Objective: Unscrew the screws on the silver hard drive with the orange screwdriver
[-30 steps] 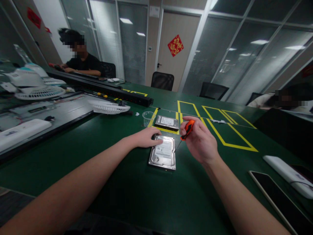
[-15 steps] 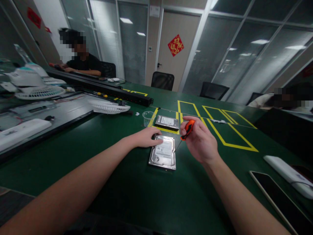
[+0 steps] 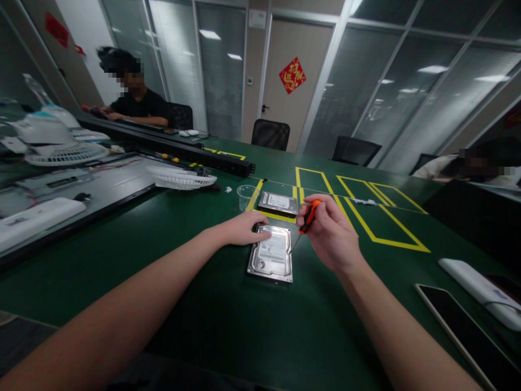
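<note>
A silver hard drive (image 3: 273, 254) lies flat on the green table with its label up. My left hand (image 3: 246, 228) grips its far left corner, thumb on the top face and fingers curled past the far edge. My right hand (image 3: 331, 231) is closed around the orange and black handle of a screwdriver (image 3: 310, 217). The thin shaft slants down to the drive's right edge near its middle; I cannot make out exactly where the tip rests. Behind it lies a second hard drive (image 3: 278, 202), inside yellow tape. A clear plastic cup (image 3: 246, 196) stands left of that one.
At left are a flat metal panel (image 3: 122, 184), a white fan grille (image 3: 181, 178) and a long black bar (image 3: 171, 146). A phone (image 3: 468, 331) and a white power strip (image 3: 482, 290) lie at right. One person (image 3: 140, 108) sits at far left, another (image 3: 442, 167) at far right.
My right hand and the screwdriver handle have shifted slightly left, with the handle a little more upright. My left hand and both drives stay where they were.
</note>
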Demonstrator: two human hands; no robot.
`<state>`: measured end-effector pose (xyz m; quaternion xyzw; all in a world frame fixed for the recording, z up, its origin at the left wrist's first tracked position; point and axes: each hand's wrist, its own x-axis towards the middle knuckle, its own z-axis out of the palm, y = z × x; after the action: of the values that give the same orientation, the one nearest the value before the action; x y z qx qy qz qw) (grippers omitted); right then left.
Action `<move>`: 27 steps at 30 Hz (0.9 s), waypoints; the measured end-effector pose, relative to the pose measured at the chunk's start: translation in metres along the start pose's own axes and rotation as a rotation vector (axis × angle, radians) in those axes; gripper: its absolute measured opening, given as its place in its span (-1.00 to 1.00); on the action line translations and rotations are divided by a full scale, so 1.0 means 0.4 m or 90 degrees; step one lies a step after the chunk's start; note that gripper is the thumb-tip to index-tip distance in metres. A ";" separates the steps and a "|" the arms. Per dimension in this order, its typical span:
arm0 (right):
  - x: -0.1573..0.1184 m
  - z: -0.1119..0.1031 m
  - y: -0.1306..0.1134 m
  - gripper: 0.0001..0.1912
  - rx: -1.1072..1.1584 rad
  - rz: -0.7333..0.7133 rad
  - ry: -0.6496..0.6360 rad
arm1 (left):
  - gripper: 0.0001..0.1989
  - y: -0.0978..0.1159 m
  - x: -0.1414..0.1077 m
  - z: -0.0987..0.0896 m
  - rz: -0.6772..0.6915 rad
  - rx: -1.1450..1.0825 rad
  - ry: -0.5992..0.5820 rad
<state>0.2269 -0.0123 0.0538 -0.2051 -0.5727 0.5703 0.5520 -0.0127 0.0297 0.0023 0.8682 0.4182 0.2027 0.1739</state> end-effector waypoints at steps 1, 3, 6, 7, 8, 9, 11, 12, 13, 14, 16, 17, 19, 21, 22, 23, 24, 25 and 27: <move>0.000 0.000 0.001 -0.87 0.001 -0.001 0.001 | -0.61 0.000 0.000 0.000 0.001 -0.003 0.000; 0.001 0.001 0.001 -0.89 0.004 -0.004 0.000 | -0.61 0.000 0.000 0.000 0.001 -0.007 -0.001; 0.000 0.004 -0.001 -0.88 0.012 -0.007 -0.002 | -0.61 0.001 0.000 -0.001 -0.001 -0.007 -0.005; 0.000 0.005 -0.002 -0.85 0.014 -0.008 -0.002 | -0.61 0.001 0.000 -0.001 -0.002 -0.006 -0.005; 0.000 0.005 -0.004 -0.83 0.013 -0.008 0.000 | -0.60 0.001 0.000 -0.001 -0.003 -0.005 -0.004; 0.000 0.005 -0.005 -0.80 0.010 -0.009 0.002 | -0.60 0.001 0.000 -0.001 -0.002 -0.005 -0.003; -0.001 0.004 -0.005 -0.77 -0.002 -0.009 0.005 | -0.60 0.001 0.000 0.000 0.000 -0.004 -0.001; -0.001 0.003 -0.005 -0.77 -0.009 -0.010 0.006 | -0.60 0.001 0.001 0.000 0.001 -0.003 -0.001; 0.000 0.002 -0.004 -0.77 -0.016 -0.011 0.007 | -0.60 0.001 0.001 0.000 0.002 -0.003 -0.001; 0.000 0.002 -0.004 -0.77 -0.021 -0.012 0.007 | -0.60 0.001 0.001 0.000 0.002 -0.003 -0.002; 0.000 0.000 -0.002 -0.77 -0.027 -0.016 0.009 | -0.59 0.002 0.001 -0.001 -0.001 0.000 -0.004; 0.001 0.000 -0.002 -0.76 -0.029 -0.018 0.010 | -0.59 0.002 0.000 -0.001 -0.002 0.000 -0.005; 0.001 0.000 -0.001 -0.76 -0.030 -0.019 0.011 | -0.59 0.003 0.000 -0.003 -0.004 0.000 -0.008; 0.001 0.000 -0.001 -0.77 -0.023 -0.018 0.010 | -0.59 0.004 -0.001 -0.003 -0.006 -0.003 -0.007; 0.001 0.000 -0.001 -0.77 -0.018 -0.017 0.008 | -0.60 0.004 -0.001 -0.003 -0.007 -0.004 -0.006; 0.001 0.000 -0.001 -0.78 -0.010 -0.017 0.006 | -0.60 0.004 -0.001 -0.003 -0.009 -0.004 -0.005; 0.000 0.000 -0.002 -0.78 -0.004 -0.017 0.004 | -0.60 0.004 -0.001 -0.003 -0.011 -0.005 -0.004; 0.000 0.000 -0.002 -0.79 0.001 -0.017 0.003 | -0.60 0.004 -0.001 -0.002 -0.012 -0.005 -0.003; -0.001 0.000 -0.002 -0.79 0.003 -0.016 0.003 | -0.60 0.003 -0.001 -0.001 -0.010 -0.004 -0.003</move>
<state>0.2272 -0.0128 0.0545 -0.1981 -0.5728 0.5640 0.5608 -0.0125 0.0287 0.0033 0.8646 0.4241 0.2010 0.1794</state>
